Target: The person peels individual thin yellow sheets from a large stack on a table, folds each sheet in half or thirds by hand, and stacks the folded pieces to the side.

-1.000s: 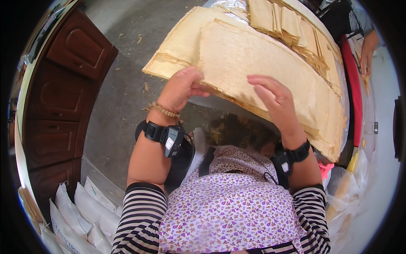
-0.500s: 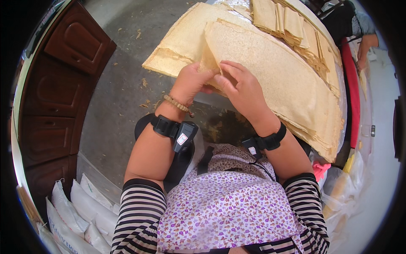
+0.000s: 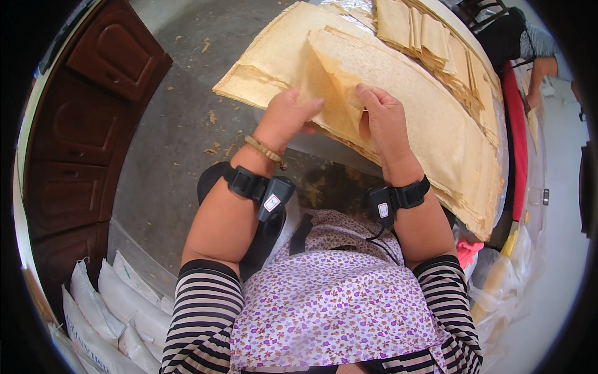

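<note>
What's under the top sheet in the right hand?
More tan sheets, stacked, their layered edges showing along the near side. The top sheet, its edge folded up in the right hand, hides most of their faces.

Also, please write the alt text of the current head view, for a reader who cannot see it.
A person's right hand pinches the turned-up edge of a thin tan sheet on a stack, with the blurred left hand close beside it. Folded tan sheets lie beyond; white sacks are at lower left.

the left fingers [image 3: 311,110] look blurred; white sacks [image 3: 134,299] are cut off lower left.
</note>
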### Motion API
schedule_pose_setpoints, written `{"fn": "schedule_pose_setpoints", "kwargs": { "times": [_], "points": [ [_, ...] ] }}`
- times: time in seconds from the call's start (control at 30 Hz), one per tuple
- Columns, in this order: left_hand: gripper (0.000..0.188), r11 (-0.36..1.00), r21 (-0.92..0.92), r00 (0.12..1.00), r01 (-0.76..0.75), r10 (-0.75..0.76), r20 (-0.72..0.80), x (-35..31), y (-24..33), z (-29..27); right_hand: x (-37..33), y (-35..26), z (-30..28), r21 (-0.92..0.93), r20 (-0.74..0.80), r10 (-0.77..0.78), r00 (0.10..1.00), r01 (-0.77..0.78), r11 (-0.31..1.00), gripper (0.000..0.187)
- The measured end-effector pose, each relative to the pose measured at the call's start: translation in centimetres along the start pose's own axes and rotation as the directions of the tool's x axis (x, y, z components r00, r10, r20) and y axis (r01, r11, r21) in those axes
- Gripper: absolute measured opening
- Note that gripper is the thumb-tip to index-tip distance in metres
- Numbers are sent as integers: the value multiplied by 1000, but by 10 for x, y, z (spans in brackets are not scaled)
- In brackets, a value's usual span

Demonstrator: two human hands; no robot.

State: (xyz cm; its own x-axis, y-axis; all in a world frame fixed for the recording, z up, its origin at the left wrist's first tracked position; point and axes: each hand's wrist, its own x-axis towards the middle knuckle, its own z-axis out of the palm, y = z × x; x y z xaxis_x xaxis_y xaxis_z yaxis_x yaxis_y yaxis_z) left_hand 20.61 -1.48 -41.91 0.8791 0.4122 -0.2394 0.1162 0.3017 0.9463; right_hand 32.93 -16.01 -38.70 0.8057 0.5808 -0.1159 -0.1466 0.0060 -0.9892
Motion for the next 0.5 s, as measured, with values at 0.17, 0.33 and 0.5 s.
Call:
{"fn": "schedule_pose_setpoints", "kwargs": {
  "times": [0.17,0.33,0.5],
  "points": [
    [55,1000,30,1000,7,-6,-5,-18,23,19,-3,-1,5,-289,23,43,999,-34,957,24],
    [56,996,63,998,-69,70,-7,-4,-8,15,-6,-4,6,-339,55,60,997,-38,940,24],
    [47,997,59,999,-40,41,-23,-4,-2,20,-3,5,-1,-232,-12,-12,1000,9,973,25]
  ]
}}
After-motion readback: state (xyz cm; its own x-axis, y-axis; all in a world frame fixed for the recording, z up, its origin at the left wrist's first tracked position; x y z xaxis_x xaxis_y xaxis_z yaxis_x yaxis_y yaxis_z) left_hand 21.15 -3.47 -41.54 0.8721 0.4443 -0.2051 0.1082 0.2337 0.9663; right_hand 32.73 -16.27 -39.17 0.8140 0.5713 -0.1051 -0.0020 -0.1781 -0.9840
